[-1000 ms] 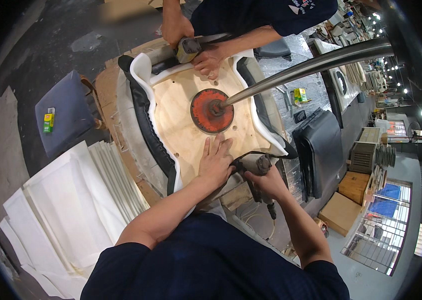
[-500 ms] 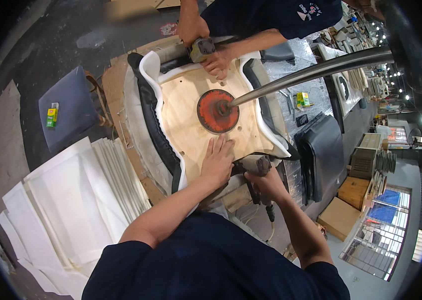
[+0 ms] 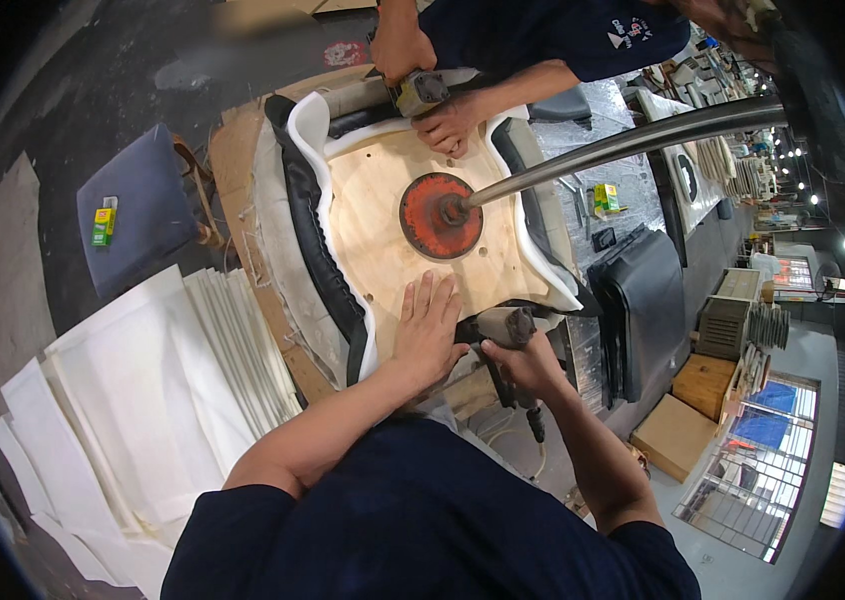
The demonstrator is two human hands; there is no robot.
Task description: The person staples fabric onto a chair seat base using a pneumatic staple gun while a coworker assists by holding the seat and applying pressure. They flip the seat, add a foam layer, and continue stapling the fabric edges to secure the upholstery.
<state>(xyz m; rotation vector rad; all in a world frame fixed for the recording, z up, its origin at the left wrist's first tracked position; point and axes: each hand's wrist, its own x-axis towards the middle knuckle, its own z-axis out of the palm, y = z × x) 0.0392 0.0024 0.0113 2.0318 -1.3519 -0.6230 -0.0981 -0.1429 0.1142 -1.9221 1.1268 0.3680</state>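
A plywood seat panel (image 3: 368,200) lies face up, edged by white foam (image 3: 311,125) and a black cover (image 3: 311,262). My left hand (image 3: 429,335) rests flat on its near edge, fingers spread. Wrapped in my right hand (image 3: 533,366) is a pneumatic staple gun (image 3: 505,325), its nose at the near edge, just right of my left hand. Pressing on the panel's middle is a red round disc (image 3: 428,238) on a metal rod (image 3: 633,145). Across from me, a co-worker's hand (image 3: 448,125) touches the far edge, the other holding a second staple gun (image 3: 421,92).
White sheets (image 3: 123,390) are stacked at the left. Behind them stands a blue-grey padded chair (image 3: 138,215) with a small yellow-green box (image 3: 104,222). Black covers (image 3: 648,310) hang over the table at the right. An air hose (image 3: 543,458) trails below my gun.
My left hand has slid slightly left along the near edge, and my staple gun has shifted a little left with it. The co-worker's gun has moved slightly right along the far edge.
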